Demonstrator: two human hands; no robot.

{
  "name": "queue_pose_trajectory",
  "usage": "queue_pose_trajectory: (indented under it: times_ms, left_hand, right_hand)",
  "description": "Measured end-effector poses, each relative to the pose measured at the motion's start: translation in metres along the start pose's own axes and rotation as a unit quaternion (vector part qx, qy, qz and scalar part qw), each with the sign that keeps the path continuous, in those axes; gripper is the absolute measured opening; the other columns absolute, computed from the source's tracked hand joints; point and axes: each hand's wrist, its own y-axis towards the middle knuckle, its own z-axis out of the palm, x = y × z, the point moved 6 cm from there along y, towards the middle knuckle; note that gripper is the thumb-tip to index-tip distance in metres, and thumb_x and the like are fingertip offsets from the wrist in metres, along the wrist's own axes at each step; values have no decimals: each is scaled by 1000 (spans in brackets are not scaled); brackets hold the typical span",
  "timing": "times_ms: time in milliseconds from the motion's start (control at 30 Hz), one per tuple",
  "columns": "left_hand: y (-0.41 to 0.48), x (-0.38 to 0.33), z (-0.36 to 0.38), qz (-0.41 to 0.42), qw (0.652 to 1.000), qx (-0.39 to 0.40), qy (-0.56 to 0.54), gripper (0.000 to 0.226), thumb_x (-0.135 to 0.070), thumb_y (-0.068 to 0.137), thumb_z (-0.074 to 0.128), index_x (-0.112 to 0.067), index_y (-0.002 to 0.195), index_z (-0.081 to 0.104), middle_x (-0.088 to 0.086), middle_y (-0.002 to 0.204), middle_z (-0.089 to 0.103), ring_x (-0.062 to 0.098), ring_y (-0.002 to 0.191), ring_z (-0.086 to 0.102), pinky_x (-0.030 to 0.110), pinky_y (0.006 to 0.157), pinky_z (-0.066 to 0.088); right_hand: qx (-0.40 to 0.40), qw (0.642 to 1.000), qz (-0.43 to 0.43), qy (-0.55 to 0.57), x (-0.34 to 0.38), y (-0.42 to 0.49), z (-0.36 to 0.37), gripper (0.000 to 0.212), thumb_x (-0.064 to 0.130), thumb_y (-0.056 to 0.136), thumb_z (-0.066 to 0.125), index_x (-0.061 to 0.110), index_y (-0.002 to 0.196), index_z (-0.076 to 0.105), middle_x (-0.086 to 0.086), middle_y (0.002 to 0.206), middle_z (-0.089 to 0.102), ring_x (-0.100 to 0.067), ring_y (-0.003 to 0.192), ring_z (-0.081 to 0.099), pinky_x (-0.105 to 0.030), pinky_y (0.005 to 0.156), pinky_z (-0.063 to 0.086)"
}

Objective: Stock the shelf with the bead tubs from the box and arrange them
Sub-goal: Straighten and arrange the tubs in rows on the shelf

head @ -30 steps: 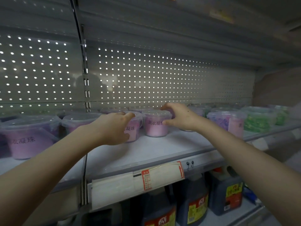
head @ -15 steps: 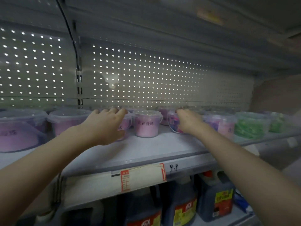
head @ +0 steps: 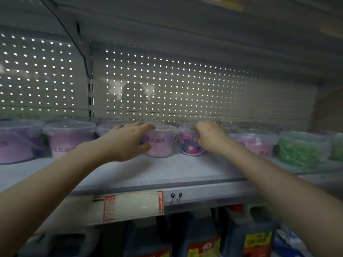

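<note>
Left hand (head: 128,140) has shifted one tub to the right since half a second back and now clasps the labelled pink tub (head: 161,143), fingers over the lid, thumb low on its side. Right hand (head: 209,137) stays on the mixed-colour tub (head: 187,145), fingers curled round rim and wall. Both tubs stand upright mid-depth on the shelf (head: 167,171), just beside each other; whether they touch cannot be told. Each tub lies straight ahead of its own hand, the left hand's tub on the left, so neither arm need cross. Row is tight sideways: another pink tub (head: 68,138) near on the left, a lilac tub (head: 258,143) just past the right wrist, a green tub (head: 302,147) further on. More lids show behind, toward the perforated back panel (head: 185,86). Open room is in front only, bare shelf out to the lip with the price label (head: 133,204). Judgement: squaring up the row, likely by sliding forward or nudging together; the lip is the drop edge.
</note>
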Motion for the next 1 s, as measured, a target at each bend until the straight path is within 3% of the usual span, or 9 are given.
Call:
queue_pose_trajectory:
  times_ms: [133, 233, 400, 533, 633, 700, 800, 867, 1000]
  left_hand:
    - [11, -11, 4, 4, 1000, 14, 6, 59, -40, 93, 47, -31, 146, 23, -5, 143, 40, 18, 119, 49, 39, 104, 31]
    - [15, -12, 6, 3, 999, 25, 21, 59, -42, 94, 46, -31, 147, 23, -6, 144, 38, 18, 119, 49, 40, 104, 32]
    - [22, -1, 11, 3, 999, 34, 24, 56, -39, 93, 48, -33, 145, 27, -4, 135, 47, 19, 114, 51, 38, 98, 37]
    - [28, 4, 10, 17, 1000, 12, -13, 50, -31, 89, 54, -35, 138, 41, -5, 124, 59, 18, 103, 57, 36, 91, 47]
    - [31, 7, 9, 31, 999, 7, -20, 50, -29, 88, 54, -35, 136, 44, -6, 122, 60, 18, 104, 58, 35, 90, 47]
    - [33, 9, 7, 36, 999, 8, -32, 50, -27, 87, 56, -34, 135, 46, -4, 120, 63, 18, 105, 58, 32, 91, 46]
    - [33, 10, 7, 39, 999, 0, -36, 47, -26, 88, 55, -35, 134, 48, -3, 115, 65, 18, 103, 59, 32, 89, 47]
    - [32, 10, 8, 43, 998, -3, -34, 46, -25, 87, 54, -36, 131, 49, -4, 116, 65, 18, 102, 59, 35, 88, 49]
    - [33, 13, 7, 53, 998, -12, -38, 44, -25, 86, 54, -36, 129, 50, -5, 117, 64, 19, 102, 59, 37, 87, 50]
  right_hand:
    - [44, 997, -24, 58, 0, 7, -7, 41, 32, 86, 67, 8, 119, 61, -12, 120, 62, -29, 109, 58, -34, 88, 48]
    - [91, 989, -13, 112, -8, 17, -18, 41, 43, 89, 60, 7, 108, 66, -11, 110, 66, -24, 93, 60, -27, 75, 45]
    - [81, 983, 56, 156, -18, 53, -17, 35, 32, 87, 64, 9, 114, 65, -8, 117, 65, -25, 103, 61, -29, 85, 48]
    - [104, 981, 59, 154, -20, 78, 1, 39, 26, 88, 61, 8, 122, 57, -8, 123, 59, -26, 102, 59, -32, 82, 49]
    - [138, 977, 68, 151, -23, 90, 15, 28, 39, 89, 59, 11, 92, 60, -5, 99, 59, -21, 79, 58, -25, 62, 43]
    - [162, 974, 76, 137, -22, 95, 23, 44, 51, 89, 54, 11, 104, 63, -6, 110, 59, -24, 95, 62, -26, 71, 45]
    - [172, 971, 101, 129, -24, 104, 34, 63, 58, 89, 50, 13, 133, 51, -4, 144, 46, -26, 126, 49, -31, 95, 40]
    - [177, 968, 111, 137, -24, 110, 40, 54, 58, 88, 52, 13, 116, 62, -7, 140, 49, -27, 122, 51, -31, 92, 41]
    - [162, 961, 126, 183, -25, 120, 48, 33, 43, 81, 67, 11, 85, 68, -6, 103, 66, -24, 84, 60, -30, 76, 48]
